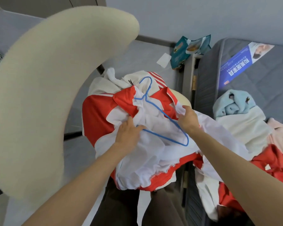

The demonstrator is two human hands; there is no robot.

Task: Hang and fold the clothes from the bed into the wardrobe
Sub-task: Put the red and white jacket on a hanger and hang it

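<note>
A teal bag stands on the floor beside a white paper.

Both bare forearms reach in from the bottom of the frame toward its centre, the left forearm from the lower left and the right forearm from the lower right, with the two hands near each other but apart. The left hand lies back-up just left of centre, its fingertips sunk into the white lining of the jacket, so a grip cannot be made out. The right hand, just right of centre and slightly higher, has its fingers curled, pinching a fold of that lining.
</note>
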